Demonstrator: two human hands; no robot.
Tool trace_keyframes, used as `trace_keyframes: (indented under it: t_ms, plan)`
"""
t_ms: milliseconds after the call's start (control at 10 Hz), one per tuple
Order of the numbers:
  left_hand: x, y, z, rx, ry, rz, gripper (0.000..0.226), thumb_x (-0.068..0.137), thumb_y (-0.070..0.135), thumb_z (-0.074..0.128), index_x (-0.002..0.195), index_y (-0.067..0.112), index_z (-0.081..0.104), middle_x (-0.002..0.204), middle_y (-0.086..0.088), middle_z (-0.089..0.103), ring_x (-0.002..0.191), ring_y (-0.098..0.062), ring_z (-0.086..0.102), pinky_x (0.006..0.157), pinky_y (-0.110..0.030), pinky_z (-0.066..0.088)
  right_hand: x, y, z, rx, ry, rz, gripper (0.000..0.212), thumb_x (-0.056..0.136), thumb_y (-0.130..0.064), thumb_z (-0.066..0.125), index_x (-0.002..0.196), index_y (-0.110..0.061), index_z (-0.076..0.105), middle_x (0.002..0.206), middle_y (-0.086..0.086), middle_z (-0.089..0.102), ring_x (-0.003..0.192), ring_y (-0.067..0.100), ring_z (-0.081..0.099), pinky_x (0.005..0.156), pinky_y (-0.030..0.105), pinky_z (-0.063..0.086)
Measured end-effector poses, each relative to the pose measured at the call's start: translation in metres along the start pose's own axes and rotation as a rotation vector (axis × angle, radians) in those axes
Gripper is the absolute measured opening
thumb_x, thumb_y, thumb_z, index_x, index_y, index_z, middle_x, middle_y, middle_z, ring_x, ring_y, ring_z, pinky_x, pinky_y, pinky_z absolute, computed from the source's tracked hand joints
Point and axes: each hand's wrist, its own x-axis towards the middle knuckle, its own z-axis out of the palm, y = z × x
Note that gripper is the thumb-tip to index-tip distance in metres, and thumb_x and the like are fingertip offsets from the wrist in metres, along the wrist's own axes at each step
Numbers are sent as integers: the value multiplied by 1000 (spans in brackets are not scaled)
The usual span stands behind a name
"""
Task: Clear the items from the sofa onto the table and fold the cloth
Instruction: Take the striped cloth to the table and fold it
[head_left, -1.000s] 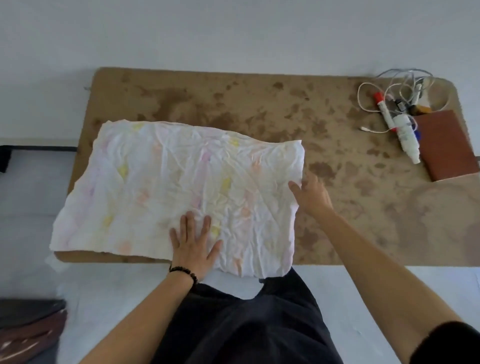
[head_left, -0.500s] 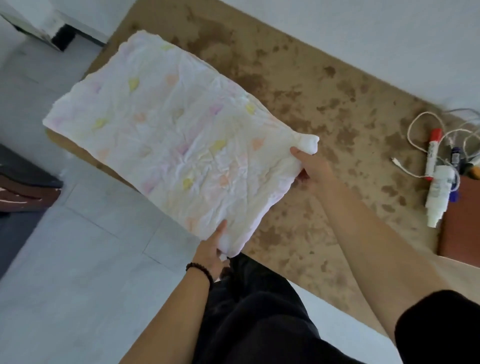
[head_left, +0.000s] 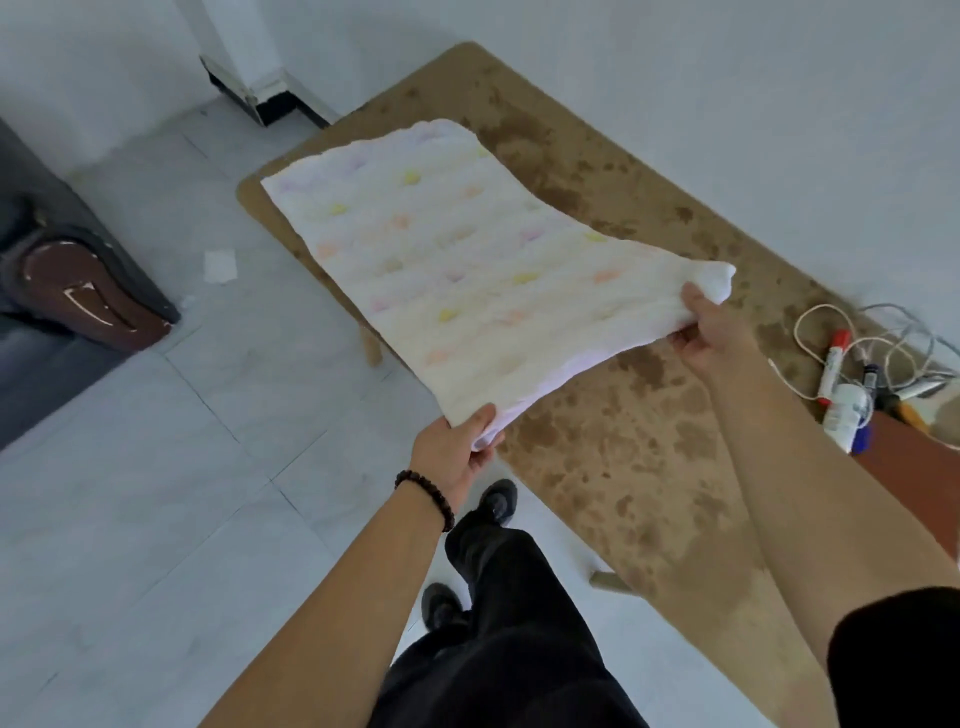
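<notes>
Head view: both hands hold the cloth (head_left: 467, 270) by its near edge, far end resting on the surface (head_left: 623, 467), near end lifted clear of it. Left hand (head_left: 457, 457) has its grip pinched shut on the near-left corner; right hand (head_left: 711, 332) has its grip closed on the near-right corner, w/ a bit of fabric bunched above the fingers.

Progress, as I judge it: clearing looks mostly done. Small items sit at the right end of the surface: a red-capped marker (head_left: 834, 364), a white bottle (head_left: 847, 418), a tangle of cable (head_left: 872, 332), plus a brown flat thing at the frame edge (can't tell what it is). Only a corner of the sofa (head_left: 62, 270) shows at left, so whether anything is left on it can't be confirmed. Folding is part-way: cloth seems doubled already, a paler layer peeks out under the near edge, approx one or two more folds to go.

Writing/labels: none legible; bottle and marker are too small and blurred to read.
</notes>
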Motion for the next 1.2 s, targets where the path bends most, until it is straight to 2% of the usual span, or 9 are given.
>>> trace_keyframes:
  t_ms: [100,200,300,500,800,900,1000,1100,1200]
  plan:
    - [-16,-23,6,44,-34,-59,31,86,9,72,110,-7,61,104,-14,67,82,-22,69,57,-21,53,-11,-4,-23,-17,97,-22,50,84,-18,78,128,-6,56,126,11,65,104,25,68,64,33,60]
    - [-22,-42,6,-45,-20,-182,30,88,2,67,113,-10,56,106,-19,60,78,-23,66,54,-22,56,-21,3,-36,-154,153,34,45,97,-17,59,137,-1,46,132,15,57,113,27,62,89,39,56]
    - [-16,-32,5,-78,53,-189,17,90,-1,63,105,-9,58,89,-18,56,66,-21,62,52,-25,57,-19,4,-30,-194,127,108,35,97,-13,56,128,1,54,100,9,65,85,17,65,82,31,57]
    - [10,56,7,38,142,27,53,92,7,63,139,10,38,100,-19,63,70,-24,67,54,-30,56,7,-11,17,-247,60,113,24,83,-7,68,107,-6,67,93,3,67,87,17,70,71,30,57]
    - [59,102,22,347,128,-78,29,91,17,66,115,3,61,113,-17,67,78,-21,70,53,-27,54,114,59,-25,-463,269,192,94,49,-75,72,125,-22,61,97,-5,70,73,9,69,42,21,50]
    - [72,104,25,342,159,-121,23,91,17,66,110,4,63,111,-17,67,80,-22,68,60,-31,54,99,87,-36,-475,384,336,109,45,-90,65,127,-19,55,112,0,68,91,21,69,68,36,57]
    - [80,114,29,404,123,-137,28,83,24,76,103,9,63,100,-9,67,86,-21,65,70,-34,54,60,84,-26,-454,413,329,106,55,-77,70,131,-8,49,120,13,63,102,34,66,89,46,55]
    - [93,125,25,649,31,-98,30,75,21,83,97,8,66,90,-8,68,82,-20,63,64,-30,55,22,63,-4,-346,523,393,56,67,-48,76,96,-3,58,75,10,66,63,26,66,70,38,62]
    - [111,134,17,1013,37,21,20,80,16,76,87,1,65,79,-17,68,65,-24,61,57,-31,54,18,34,21,-335,588,254,25,77,-21,60,97,-6,60,71,7,61,45,20,52,39,22,46]
